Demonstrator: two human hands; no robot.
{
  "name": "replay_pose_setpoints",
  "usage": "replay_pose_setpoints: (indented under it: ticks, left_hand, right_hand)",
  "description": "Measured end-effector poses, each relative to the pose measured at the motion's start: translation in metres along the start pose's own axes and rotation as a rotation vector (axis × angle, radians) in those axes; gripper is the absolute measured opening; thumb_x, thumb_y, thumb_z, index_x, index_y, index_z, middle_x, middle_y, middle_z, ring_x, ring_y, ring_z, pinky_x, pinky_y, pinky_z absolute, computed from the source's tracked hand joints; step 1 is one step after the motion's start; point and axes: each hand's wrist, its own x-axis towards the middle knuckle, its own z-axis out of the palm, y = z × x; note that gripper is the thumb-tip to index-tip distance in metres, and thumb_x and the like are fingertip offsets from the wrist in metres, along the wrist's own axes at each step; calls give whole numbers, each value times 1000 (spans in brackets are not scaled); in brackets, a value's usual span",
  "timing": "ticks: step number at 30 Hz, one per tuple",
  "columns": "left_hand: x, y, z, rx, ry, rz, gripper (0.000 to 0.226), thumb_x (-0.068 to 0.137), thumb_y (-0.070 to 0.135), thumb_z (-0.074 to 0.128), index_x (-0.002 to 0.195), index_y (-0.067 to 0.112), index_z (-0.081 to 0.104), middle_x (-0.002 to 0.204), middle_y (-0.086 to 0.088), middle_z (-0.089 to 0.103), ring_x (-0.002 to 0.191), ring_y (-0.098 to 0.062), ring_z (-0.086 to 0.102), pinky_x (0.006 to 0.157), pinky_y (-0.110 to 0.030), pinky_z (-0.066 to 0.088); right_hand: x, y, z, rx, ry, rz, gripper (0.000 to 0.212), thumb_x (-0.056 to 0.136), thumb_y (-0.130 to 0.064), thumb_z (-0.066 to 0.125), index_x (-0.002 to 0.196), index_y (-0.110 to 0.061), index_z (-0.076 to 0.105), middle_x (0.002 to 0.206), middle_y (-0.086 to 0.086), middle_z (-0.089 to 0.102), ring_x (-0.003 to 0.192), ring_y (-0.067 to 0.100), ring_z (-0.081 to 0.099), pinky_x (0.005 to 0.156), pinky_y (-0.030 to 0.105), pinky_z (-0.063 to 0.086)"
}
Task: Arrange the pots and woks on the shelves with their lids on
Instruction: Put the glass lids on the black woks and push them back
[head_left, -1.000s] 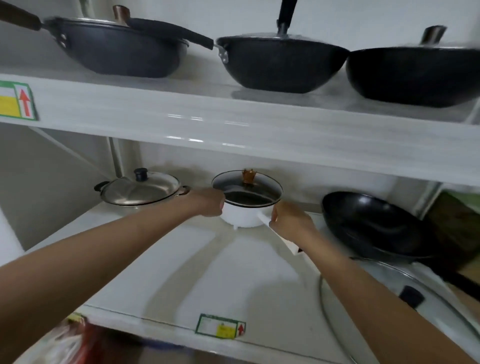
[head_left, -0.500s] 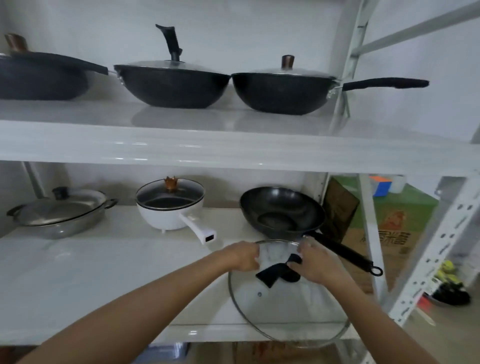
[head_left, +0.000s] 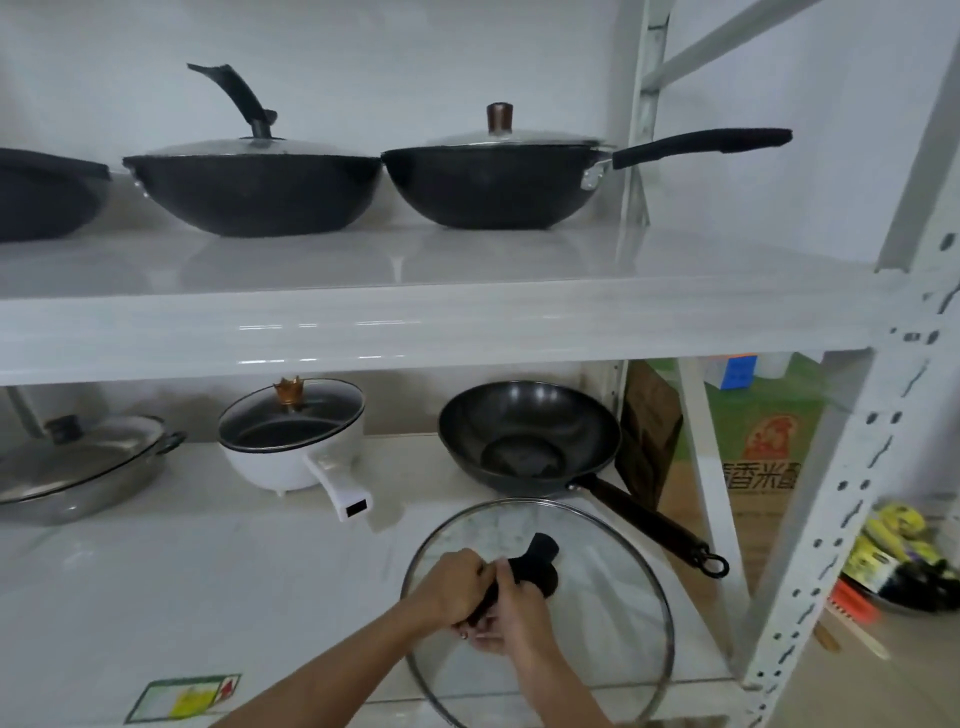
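On the lower shelf (head_left: 208, 571) the glass lid (head_left: 597, 623) is lying just in front of the uncovered wok (head_left: 530, 436), and I am closing my left hand (head_left: 452, 590) and right hand (head_left: 519, 618) on its black handle (head_left: 535, 564), needing a level lift to seat it squarely.

One head-worn camera looks forward and slightly down, close above the hands (head_left: 483, 603). Both shelves (head_left: 415, 332) lie beyond them.

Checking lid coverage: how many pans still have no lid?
1: the black wok on the lower shelf, right side. The pan cut off at the top left can't be judged.
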Motion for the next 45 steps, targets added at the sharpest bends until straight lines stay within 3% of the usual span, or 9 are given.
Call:
replay_pose_setpoints:
  ticks: [5, 11, 15, 22, 26, 30, 33, 37, 45]
  left_hand:
    - [-25, -4, 20, -149, 133, -11, 53, 102, 35, 33, 58, 11, 52, 46, 1, 50, 31, -5, 46, 37, -16, 38]
    - [-60, 22, 21, -89, 285, -52, 51, 101, 40, 31, 54, 23, 44, 57, 5, 51, 67, -14, 56, 67, -26, 45]
    - [-94, 44, -6, -103, 317, 1, 48, 102, 39, 30, 61, 22, 48, 56, 8, 47, 52, -8, 47, 55, -20, 39]
    - [-109, 68, -56, -271, 401, 85, 48, 102, 33, 32, 82, 5, 66, 55, -5, 60, 27, -7, 43, 30, -16, 35]
    - [-65, 77, -68, -254, 455, 105, 48, 103, 30, 32, 78, 6, 64, 47, 2, 50, 37, -6, 46, 33, -11, 35]
    - [-5, 80, -68, -234, 455, 96, 51, 104, 27, 30, 85, -1, 68, 67, -12, 65, 60, -23, 62, 57, -27, 47]
    - [39, 81, -66, -227, 442, 62, 52, 104, 26, 28, 80, -3, 65, 93, -23, 72, 90, -35, 69, 74, -34, 54]
    - [91, 80, -64, -145, 452, 8, 44, 104, 21, 29, 104, -4, 65, 108, -18, 70, 101, -29, 67, 78, -29, 48]
    - [143, 82, -69, -442, 413, -48, 35, 101, 12, 38, 123, -9, 56, 129, -24, 59, 121, -35, 56, 95, -35, 48]
  right_hand:
    - [-12, 14, 20, 117, 168, -40, 40, 100, -26, 40, 95, 8, 60, 83, 22, 65, 81, 36, 65, 79, 44, 54]
    - [-67, -1, 5, 75, 216, -132, 32, 100, -22, 41, 91, 4, 58, 84, 18, 62, 86, 30, 58, 74, 33, 43]
    - [-106, -21, -4, 103, 121, -225, 33, 99, -23, 43, 83, 0, 60, 71, 10, 62, 67, 21, 60, 55, 25, 43]
    - [-125, -65, 4, 123, -5, -347, 33, 98, -27, 44, 87, -3, 64, 88, 25, 71, 89, 39, 69, 82, 52, 55]
    - [-92, -96, 3, 97, 1, -324, 35, 101, -26, 38, 96, -2, 63, 86, 19, 70, 75, 26, 69, 60, 35, 59]
    - [-42, -120, 0, 88, 33, -284, 35, 102, -20, 36, 105, 4, 61, 73, 12, 63, 59, 18, 61, 34, 18, 45]
    - [-1, -134, -1, 154, 46, -248, 30, 100, -14, 36, 98, 3, 61, 70, 14, 59, 60, 21, 58, 44, 27, 48]
    - [55, -149, -1, 253, 42, -226, 33, 99, -13, 37, 73, -7, 55, 70, 14, 56, 63, 23, 55, 49, 31, 44]
    - [120, -162, -1, 293, -55, -214, 32, 102, -11, 25, 89, -7, 54, 75, 8, 52, 66, 15, 52, 36, 18, 49]
